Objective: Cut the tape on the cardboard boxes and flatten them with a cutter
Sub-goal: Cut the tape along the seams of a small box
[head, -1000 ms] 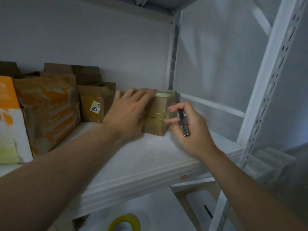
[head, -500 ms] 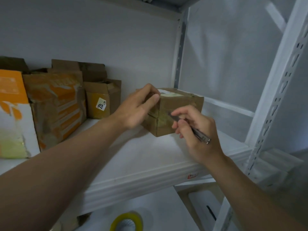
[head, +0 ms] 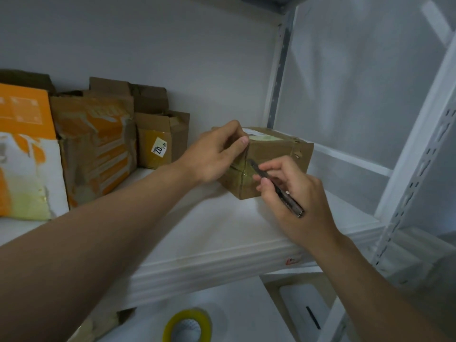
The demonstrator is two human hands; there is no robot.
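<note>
White metal shelving fills the view, and on its shelf board [head: 197, 218] a small taped cardboard box [head: 278, 154] stands just right of the middle, toward 2 o'clock. At the box's 9 o'clock side the left hand [head: 214, 154] grips it, fingers curled over the top edge and thumb on the near upper corner. From 5 o'clock the right hand [head: 296, 193] pinches a slim dark cutter [head: 292, 206], fingers closed tight around it; its tip lies against the taped seam on the near face. Opened cardboard boxes [head: 98, 149] stand in a row at 9 o'clock; a yellow tape roll [head: 187, 325] lies at 6 o'clock, on the lower shelf [head: 246, 304]
</note>
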